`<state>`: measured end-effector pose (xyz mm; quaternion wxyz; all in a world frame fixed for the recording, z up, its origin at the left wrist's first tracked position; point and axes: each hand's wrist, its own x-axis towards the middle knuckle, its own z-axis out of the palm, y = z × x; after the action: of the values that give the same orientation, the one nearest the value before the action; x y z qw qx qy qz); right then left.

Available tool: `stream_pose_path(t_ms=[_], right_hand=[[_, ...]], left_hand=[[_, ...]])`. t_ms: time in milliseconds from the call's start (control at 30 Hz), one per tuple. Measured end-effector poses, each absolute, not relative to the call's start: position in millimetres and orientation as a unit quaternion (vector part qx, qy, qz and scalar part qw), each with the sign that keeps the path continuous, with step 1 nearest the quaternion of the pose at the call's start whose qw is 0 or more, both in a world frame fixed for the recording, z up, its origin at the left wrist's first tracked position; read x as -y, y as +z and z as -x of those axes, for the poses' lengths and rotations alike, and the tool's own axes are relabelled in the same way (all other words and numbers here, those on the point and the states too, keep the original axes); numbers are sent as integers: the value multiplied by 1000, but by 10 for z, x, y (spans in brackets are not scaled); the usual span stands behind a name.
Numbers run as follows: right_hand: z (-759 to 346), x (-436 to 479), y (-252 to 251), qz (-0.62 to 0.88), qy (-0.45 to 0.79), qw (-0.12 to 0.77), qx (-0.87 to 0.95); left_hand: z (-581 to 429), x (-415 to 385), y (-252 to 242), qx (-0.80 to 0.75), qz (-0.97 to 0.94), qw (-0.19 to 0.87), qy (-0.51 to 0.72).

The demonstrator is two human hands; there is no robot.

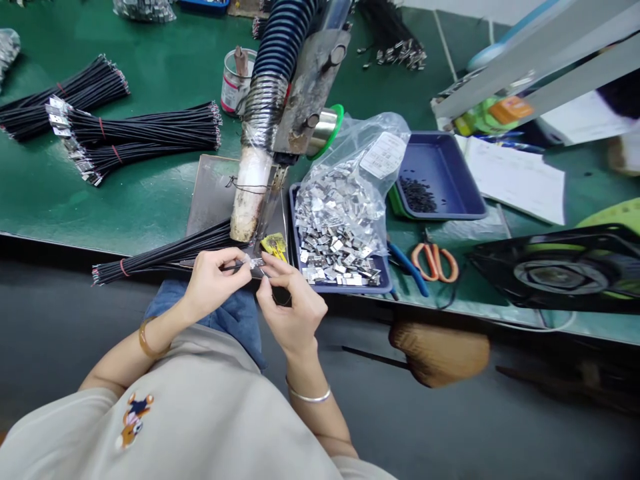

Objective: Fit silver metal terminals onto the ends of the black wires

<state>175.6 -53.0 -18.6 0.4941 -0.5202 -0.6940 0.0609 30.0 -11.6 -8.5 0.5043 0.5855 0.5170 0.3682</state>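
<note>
Over the bench edge, both hands meet at a small shiny metal connector. My left hand is closed, thumb and forefinger pinching a thin black cable at its connector end. From the right, my right hand has its fingertips closed on the connector; a thin strand shows by its thumb, too fine to name. Just behind the left hand lies a bundle of black cables, tied with a red band. Beyond the fingers, a yellow piece rests on a grey plate.
A ribbed duct with a pale nozzle hangs above the plate. To the right are a blue tray with bagged metal connectors, a second tray with small black parts, orange-handled scissors and a fan. More cable bundles lie left.
</note>
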Motion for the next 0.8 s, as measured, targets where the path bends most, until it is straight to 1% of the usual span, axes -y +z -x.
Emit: stream_pose_path(t_ms=[133, 267, 333, 400, 467, 500, 567, 600, 667, 700, 800], right_hand=[[-1827, 603, -183, 535, 62, 502, 677], [-1983, 725, -124, 570, -36, 600, 560], [-2091, 742, -67, 603, -42, 605, 518], [-2208, 704, -33, 653, 27, 548, 522], [-2316, 612, -52, 695, 94, 466, 539], [-2359, 553, -82, 712, 98, 428, 548], [-2416, 423, -162, 736, 85, 366, 564], [-2433, 360, -204, 736, 88, 341, 578], [-2454, 252, -272, 725, 98, 314, 605], [-2465, 210, -295, 718, 109, 312, 613], [-2511, 129, -335, 701, 152, 329, 614]], left_hand=[[-236, 169, -83, -483, -648, 484, 336], [-99, 249, -130, -385, -750, 459, 280], [-32, 274, -176, -363, -768, 439, 294], [13, 265, -227, -369, -771, 389, 345], [24, 211, -274, -392, -784, 285, 389], [18, 166, -295, -407, -794, 216, 396], [-14, 58, -335, -434, -820, 87, 363], [-33, 3, -355, -449, -829, 44, 329], [-63, -88, -393, -458, -844, 9, 277], [-70, -117, -410, -454, -847, 7, 276], [-50, -128, -445, -418, -839, 35, 348]])
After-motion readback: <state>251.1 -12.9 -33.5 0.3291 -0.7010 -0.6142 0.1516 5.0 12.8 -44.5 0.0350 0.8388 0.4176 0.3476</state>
